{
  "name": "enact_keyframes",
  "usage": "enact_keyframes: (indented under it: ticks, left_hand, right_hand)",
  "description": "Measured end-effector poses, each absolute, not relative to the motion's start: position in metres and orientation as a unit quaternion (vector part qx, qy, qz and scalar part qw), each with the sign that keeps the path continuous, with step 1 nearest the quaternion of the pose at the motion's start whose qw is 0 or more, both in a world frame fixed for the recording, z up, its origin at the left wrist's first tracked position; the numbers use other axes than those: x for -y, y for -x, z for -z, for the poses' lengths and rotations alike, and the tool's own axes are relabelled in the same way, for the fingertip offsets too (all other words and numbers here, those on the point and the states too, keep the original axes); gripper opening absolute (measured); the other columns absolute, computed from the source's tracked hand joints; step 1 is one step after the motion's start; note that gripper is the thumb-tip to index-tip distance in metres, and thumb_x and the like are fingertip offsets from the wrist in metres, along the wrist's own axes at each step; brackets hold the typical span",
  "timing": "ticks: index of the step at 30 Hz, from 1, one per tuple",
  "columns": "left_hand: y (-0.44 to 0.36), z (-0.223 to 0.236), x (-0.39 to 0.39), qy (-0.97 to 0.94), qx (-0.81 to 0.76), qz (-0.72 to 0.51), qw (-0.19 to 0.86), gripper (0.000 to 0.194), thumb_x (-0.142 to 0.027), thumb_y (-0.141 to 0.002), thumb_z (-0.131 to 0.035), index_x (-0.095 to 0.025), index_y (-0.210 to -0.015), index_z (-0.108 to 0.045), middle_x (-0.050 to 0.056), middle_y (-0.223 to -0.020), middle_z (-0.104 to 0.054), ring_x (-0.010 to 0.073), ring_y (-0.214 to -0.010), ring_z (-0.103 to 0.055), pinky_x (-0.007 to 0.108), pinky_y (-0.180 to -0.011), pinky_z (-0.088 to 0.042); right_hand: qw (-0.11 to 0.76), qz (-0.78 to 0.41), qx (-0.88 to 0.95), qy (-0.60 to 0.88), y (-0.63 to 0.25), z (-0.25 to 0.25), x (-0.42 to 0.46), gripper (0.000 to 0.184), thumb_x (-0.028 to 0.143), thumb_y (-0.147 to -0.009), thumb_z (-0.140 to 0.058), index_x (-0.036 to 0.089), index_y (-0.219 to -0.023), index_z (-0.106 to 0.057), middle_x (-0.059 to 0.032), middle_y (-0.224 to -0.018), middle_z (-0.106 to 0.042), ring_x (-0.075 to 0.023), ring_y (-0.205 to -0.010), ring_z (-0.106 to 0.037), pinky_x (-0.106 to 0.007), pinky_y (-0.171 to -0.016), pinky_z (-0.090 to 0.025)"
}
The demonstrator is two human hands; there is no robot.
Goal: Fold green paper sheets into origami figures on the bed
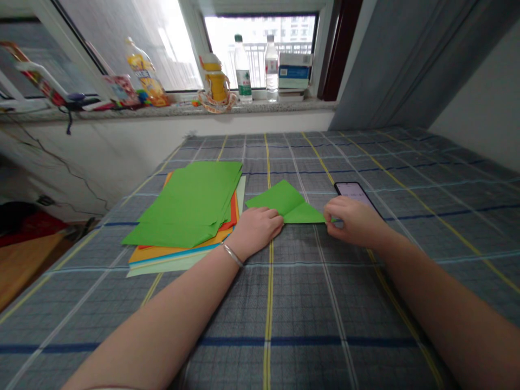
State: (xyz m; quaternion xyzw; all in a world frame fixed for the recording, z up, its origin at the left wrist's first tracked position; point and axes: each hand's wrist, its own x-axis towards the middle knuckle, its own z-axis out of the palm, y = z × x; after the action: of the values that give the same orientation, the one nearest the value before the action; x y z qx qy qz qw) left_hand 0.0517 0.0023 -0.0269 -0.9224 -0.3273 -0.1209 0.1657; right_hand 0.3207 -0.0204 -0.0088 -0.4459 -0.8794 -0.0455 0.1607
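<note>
A folded sheet of green paper lies on the bedspread, with a peak pointing away from me and a crease across its middle. Over its front left edge rests my left hand, fingers bent and close together, holding the paper down. My right hand pinches the right corner of the same paper between thumb and fingers. The paper's left part is partly hidden by my left hand. Just behind my right hand lies a phone with its screen lit, its near part covered by the hand.
A stack of coloured sheets, green paper on top, lies left of my left hand. The plaid bedspread runs back to a wall. On the windowsill stand two clear bottles, a yellow cup, boxes and a snack bag.
</note>
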Motion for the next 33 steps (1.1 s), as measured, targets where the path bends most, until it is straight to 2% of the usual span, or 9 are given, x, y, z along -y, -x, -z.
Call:
enact_keyframes:
  ticks: [5,8,11,15,20,25,33]
  left_hand:
    - [-0.052,0.028,-0.002,0.918,0.340,0.125,0.161,0.028,-0.030,-0.095,-0.044,-0.017,-0.076,-0.060,0.002,-0.074,-0.062,0.0153,-0.067,-0.057,0.028,-0.055,-0.034]
    - [-0.053,0.029,-0.002,0.918,0.339,0.137,0.152,0.024,-0.027,-0.094,-0.044,-0.017,-0.080,-0.061,0.003,-0.075,-0.062,0.0156,-0.069,-0.057,0.028,-0.058,-0.037]
    - [-0.053,0.030,-0.002,0.919,0.334,0.153,0.145,0.018,-0.024,-0.092,-0.046,-0.017,-0.089,-0.062,0.003,-0.079,-0.062,0.0166,-0.074,-0.057,0.029,-0.063,-0.040]
    - [-0.054,0.031,-0.001,0.918,0.317,0.183,0.153,0.018,-0.023,-0.092,-0.046,-0.020,-0.101,-0.060,0.004,-0.088,-0.062,0.0178,-0.079,-0.056,0.030,-0.067,-0.042]
    - [-0.061,0.031,0.003,0.928,0.275,0.191,0.163,0.018,-0.029,-0.094,-0.045,-0.020,-0.092,-0.060,0.003,-0.090,-0.062,0.0171,-0.082,-0.054,0.031,-0.072,-0.042]
    - [-0.065,0.031,0.004,0.934,0.255,0.186,0.165,0.016,-0.029,-0.092,-0.049,-0.019,-0.085,-0.059,0.003,-0.087,-0.061,0.0178,-0.083,-0.051,0.032,-0.074,-0.041]
    - [-0.060,0.030,-0.001,0.925,0.290,0.159,0.188,0.007,-0.023,-0.085,-0.054,-0.018,-0.083,-0.058,0.005,-0.085,-0.059,0.0209,-0.084,-0.050,0.034,-0.071,-0.041]
  right_hand:
    - [0.203,0.050,0.873,0.440,-0.317,0.013,0.021,0.003,0.019,-0.076,-0.055,0.021,-0.079,-0.056,-0.0057,-0.085,-0.064,-0.0213,-0.085,-0.057,-0.032,-0.072,-0.041]
    - [0.229,0.061,0.872,0.428,-0.310,0.016,0.023,0.011,0.027,-0.080,-0.058,0.020,-0.088,-0.059,-0.0080,-0.093,-0.065,-0.0238,-0.091,-0.058,-0.035,-0.076,-0.043]
    - [0.232,0.065,0.873,0.424,-0.301,0.019,0.025,0.007,0.023,-0.085,-0.054,0.020,-0.085,-0.060,-0.0068,-0.089,-0.067,-0.0220,-0.087,-0.059,-0.034,-0.076,-0.043]
    - [0.233,0.074,0.872,0.425,-0.289,0.021,0.029,0.011,0.023,-0.088,-0.052,0.021,-0.082,-0.061,-0.0052,-0.087,-0.067,-0.0206,-0.086,-0.058,-0.032,-0.076,-0.042]
    - [0.225,0.065,0.870,0.434,-0.271,0.023,0.036,0.009,0.024,-0.088,-0.054,0.021,-0.082,-0.061,-0.0052,-0.087,-0.066,-0.0205,-0.089,-0.057,-0.032,-0.078,-0.042]
    - [0.246,0.048,0.870,0.424,-0.260,0.026,0.037,0.009,0.023,-0.087,-0.056,0.021,-0.079,-0.060,-0.0048,-0.084,-0.066,-0.0209,-0.089,-0.056,-0.032,-0.079,-0.043]
    - [0.261,0.021,0.874,0.410,-0.274,0.028,0.031,0.009,0.019,-0.083,-0.056,0.022,-0.077,-0.062,-0.0038,-0.084,-0.067,-0.0207,-0.091,-0.057,-0.033,-0.081,-0.043]
